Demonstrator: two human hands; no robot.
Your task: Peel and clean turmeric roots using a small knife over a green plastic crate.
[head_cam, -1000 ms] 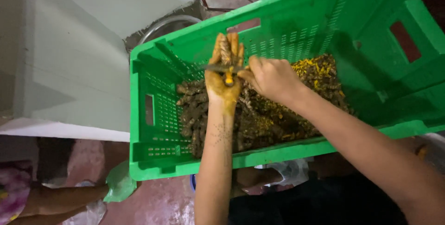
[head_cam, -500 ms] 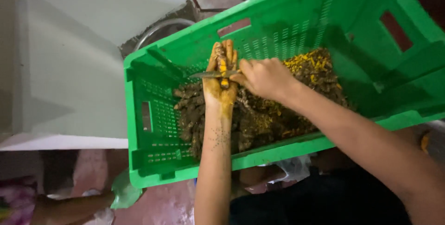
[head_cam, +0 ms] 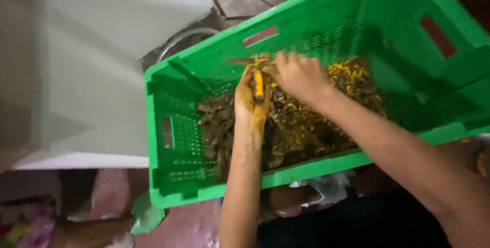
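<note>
Pale wall [head_cam: 87, 74] fills the left, and beside it sits a green crate [head_cam: 168, 140] of muddy brown roots [head_cam: 219, 130]. Over them, my left hand [head_cam: 251, 102] has its fingers clamped on a yellow-orange root piece [head_cam: 259, 84]. My right hand [head_cam: 301, 77] grips a knife [head_cam: 242, 60], its blade touching that piece's top.
</note>
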